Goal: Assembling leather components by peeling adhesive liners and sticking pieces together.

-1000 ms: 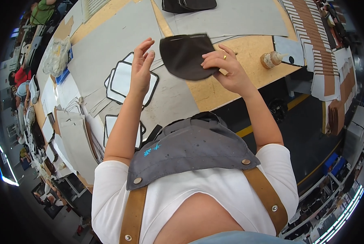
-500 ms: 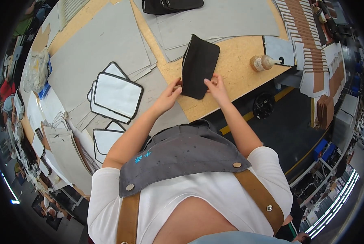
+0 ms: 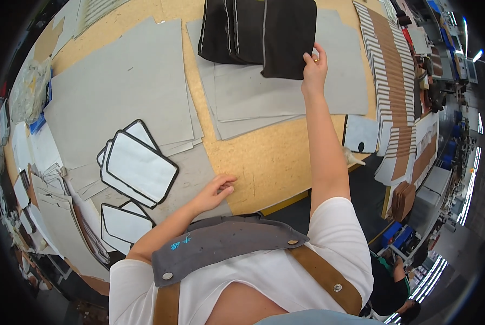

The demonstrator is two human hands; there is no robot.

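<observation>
My right hand (image 3: 315,67) reaches to the far side of the table and pinches the right edge of a flat black fabric piece (image 3: 289,40). That piece overlaps a row of other black fabric pieces (image 3: 215,35) with pale edge lines, on grey sheets. My left hand (image 3: 217,190) hovers low over the bare wood near the table's front, fingers loosely apart and nothing in them. Left of it lie white panels with black borders (image 3: 142,168), fanned over one another, and a smaller group of similar panels (image 3: 126,226) closer to me.
Large grey sheets (image 3: 118,86) cover much of the wooden tabletop (image 3: 259,157). Stacked brown and white card pieces (image 3: 394,70) line the right side. A bottle's pale nozzle (image 3: 355,158) shows beside my right forearm. A clear plastic bag (image 3: 30,92) sits at far left.
My right hand has carried the black fabric piece away from me onto the far row of black pieces. My left hand has let go of it and stays near the front.
</observation>
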